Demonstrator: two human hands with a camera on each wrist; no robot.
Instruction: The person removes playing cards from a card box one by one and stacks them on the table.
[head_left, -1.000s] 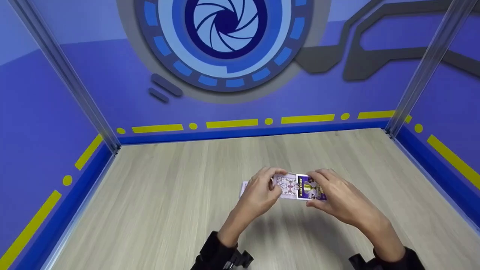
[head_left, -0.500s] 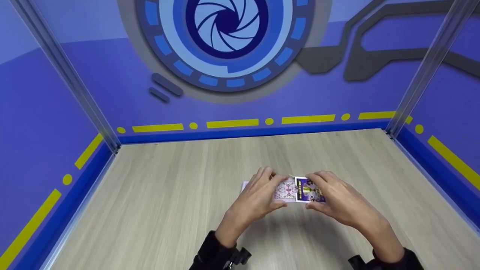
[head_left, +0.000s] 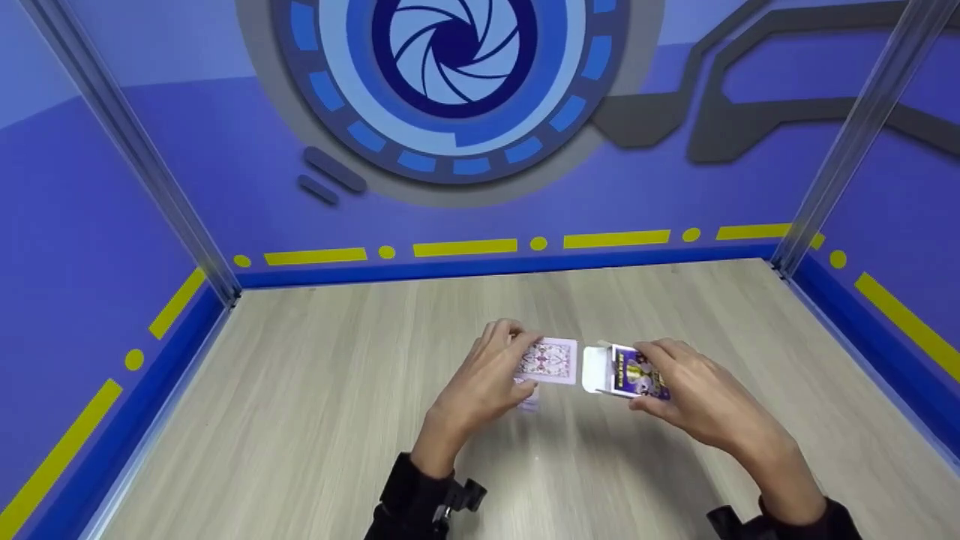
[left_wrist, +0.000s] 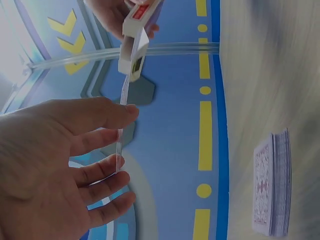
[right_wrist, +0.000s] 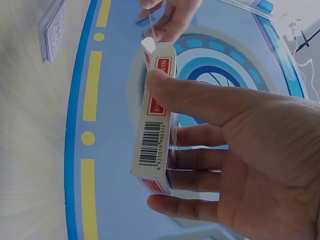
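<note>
Both forearms entered from the near edge in dark sleeves, a wrist camera mount visible at the left cuff.

The left hand (head_left: 480, 379) pinched a single playing card (head_left: 549, 361), patterned back upward, between thumb and fingertips. The left wrist view showed that card edge-on and thin, so it was one card or very few; an exact count could not be made.

The right hand (head_left: 694, 394) was wrapped around the card box (head_left: 628, 373), thumb on one narrow side and fingers on the opposite face. The box flap (right_wrist: 148, 45) stood open and pointed toward the left hand. Card and box were apart, with a clear gap between them.

Beneath and just behind the left hand a stack of cards (left_wrist: 272, 184) lay on the counter (head_left: 315, 420), backs up and roughly squared. In the head view it was almost wholly hidden by that hand.

Judgement: the work appeared to be midway. The box was open and seemed empty or nearly so, though its interior could not be seen. The bulk of the deck lay on the counter, outside the box. One card was in hand at the box mouth; whether it was going in or coming out could not be determined.

Beyond the hands, only bare wood-grain counter ran to the blue wall with its yellow dashes.
</note>
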